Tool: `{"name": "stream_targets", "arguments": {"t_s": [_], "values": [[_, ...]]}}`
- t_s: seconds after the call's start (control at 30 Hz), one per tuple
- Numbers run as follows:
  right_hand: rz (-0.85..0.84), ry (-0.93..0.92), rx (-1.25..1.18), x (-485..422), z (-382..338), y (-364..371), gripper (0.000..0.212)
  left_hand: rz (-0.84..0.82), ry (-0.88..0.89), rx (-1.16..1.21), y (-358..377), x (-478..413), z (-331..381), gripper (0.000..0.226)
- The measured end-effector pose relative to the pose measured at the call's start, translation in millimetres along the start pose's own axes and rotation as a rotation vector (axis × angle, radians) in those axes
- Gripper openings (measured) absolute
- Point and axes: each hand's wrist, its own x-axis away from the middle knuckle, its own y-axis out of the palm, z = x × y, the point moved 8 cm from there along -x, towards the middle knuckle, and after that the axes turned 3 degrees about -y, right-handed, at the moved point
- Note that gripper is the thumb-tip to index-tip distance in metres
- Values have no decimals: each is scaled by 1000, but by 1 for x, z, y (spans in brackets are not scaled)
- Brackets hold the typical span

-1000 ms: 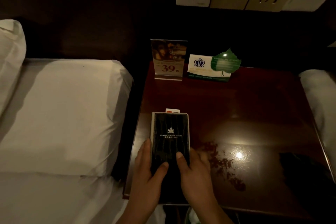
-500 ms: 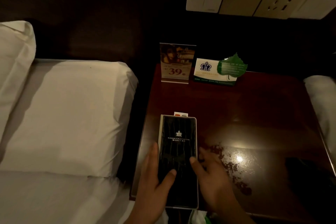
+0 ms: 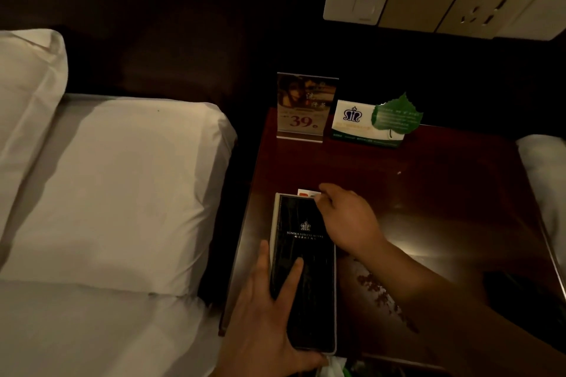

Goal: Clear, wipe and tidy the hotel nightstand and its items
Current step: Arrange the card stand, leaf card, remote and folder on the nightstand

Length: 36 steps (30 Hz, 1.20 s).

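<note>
Head view is showing item-tidying under way. The left hand is pressing the folder on the bench, near its left edge, thumb and fingers lying straight. The right hand is curling at the folder's far corner, by the card poking out; whether its fingers are pinching it, I cannot tell. Next likely calls for squaring or pulling that card.
</note>
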Motion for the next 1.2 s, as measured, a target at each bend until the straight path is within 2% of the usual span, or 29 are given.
{"name": "stream_targets", "arguments": {"t_s": [0.3,0.4,0.53,0.7,0.9,1.0,1.07,1.2], "values": [[6,-72,52,0,1,7,38,55,35,-21,-3,0,2,133],[-34,-51,-8,-1,11,11,40,43,19,-23,-1,0,0,134],[-48,-76,25,-2,15,16,46,2,9,-30,3,-1,-3,134],[-150,-91,49,-5,15,25,56,-5,-11,3,3,0,-4,134],[44,13,-137,24,25,8,49,4,-13,35,2,1,-3,134],[138,167,-340,64,43,6,42,-3,-21,57,4,2,-4,137],[138,260,-444,97,52,17,40,1,-12,78,4,1,-3,139],[95,320,-576,147,44,45,39,1,-9,206,1,3,0,137]]}}
